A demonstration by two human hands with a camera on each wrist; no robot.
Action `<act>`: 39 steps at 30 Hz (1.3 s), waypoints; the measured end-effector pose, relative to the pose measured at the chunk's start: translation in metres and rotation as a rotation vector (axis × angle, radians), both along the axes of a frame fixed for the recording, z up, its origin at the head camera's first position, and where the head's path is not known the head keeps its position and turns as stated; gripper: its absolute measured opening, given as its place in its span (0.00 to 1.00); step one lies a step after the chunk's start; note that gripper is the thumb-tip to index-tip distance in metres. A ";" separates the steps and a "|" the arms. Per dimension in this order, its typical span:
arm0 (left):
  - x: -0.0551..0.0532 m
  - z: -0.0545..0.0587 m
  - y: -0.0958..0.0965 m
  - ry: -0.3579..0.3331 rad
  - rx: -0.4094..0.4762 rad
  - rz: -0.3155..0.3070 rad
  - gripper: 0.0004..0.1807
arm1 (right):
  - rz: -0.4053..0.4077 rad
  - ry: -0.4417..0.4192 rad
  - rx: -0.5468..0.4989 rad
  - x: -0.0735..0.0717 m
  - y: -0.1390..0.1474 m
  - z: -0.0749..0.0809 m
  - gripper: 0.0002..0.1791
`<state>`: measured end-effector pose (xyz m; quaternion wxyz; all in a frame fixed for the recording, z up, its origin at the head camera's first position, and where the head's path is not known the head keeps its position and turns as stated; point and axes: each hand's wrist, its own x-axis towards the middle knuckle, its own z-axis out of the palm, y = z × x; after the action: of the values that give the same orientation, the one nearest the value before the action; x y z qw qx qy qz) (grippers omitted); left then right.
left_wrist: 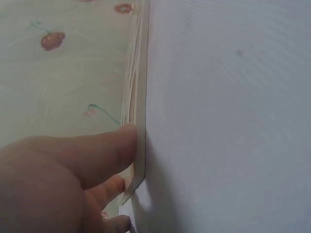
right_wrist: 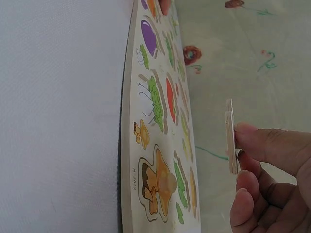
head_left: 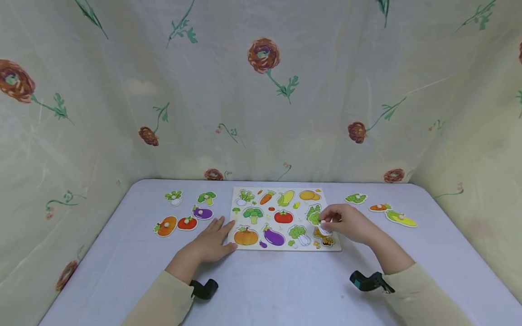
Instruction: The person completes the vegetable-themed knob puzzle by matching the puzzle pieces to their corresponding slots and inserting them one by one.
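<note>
A wooden vegetable puzzle board (head_left: 267, 206) lies on the table. My left hand (head_left: 213, 240) rests at its left edge with fingers spread, and the thumb (left_wrist: 121, 148) touches the board's side. My right hand (head_left: 346, 222) is over the board's right side. It pinches a thin wooden puzzle piece (right_wrist: 231, 143) between thumb and fingers, raised off the board; the piece shows edge-on in the right wrist view, its picture mostly hidden. Below it, the mushroom piece (right_wrist: 158, 184) with its round knob sits in the lower right slot of the board.
Left of the board lie radish (head_left: 174, 198), broccoli (head_left: 206, 198), eggplant (head_left: 202, 213), tomato (head_left: 187, 223) and pumpkin (head_left: 165, 226) pieces. To the right are a green leafy piece (head_left: 356, 198), a carrot (head_left: 379, 207) and a corn piece (head_left: 401, 219). Flowered cloth (head_left: 261, 113) surrounds the table.
</note>
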<state>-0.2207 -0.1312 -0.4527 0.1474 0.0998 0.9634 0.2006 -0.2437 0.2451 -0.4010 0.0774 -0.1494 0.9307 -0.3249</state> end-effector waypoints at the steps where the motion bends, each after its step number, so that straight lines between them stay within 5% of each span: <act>1: 0.000 0.000 0.000 0.000 0.000 -0.001 0.41 | 0.007 -0.001 0.001 0.000 -0.002 -0.001 0.08; 20: 0.001 0.000 0.000 -0.003 0.006 -0.009 0.40 | 0.089 -0.063 0.017 -0.010 -0.035 -0.033 0.05; 39: 0.001 0.001 0.000 0.005 0.011 -0.009 0.40 | 0.042 -0.119 0.018 -0.014 -0.044 -0.045 0.04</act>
<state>-0.2193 -0.1307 -0.4521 0.1451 0.1053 0.9622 0.2050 -0.2580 0.2011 -0.4461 0.1410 -0.1488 0.9239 -0.3232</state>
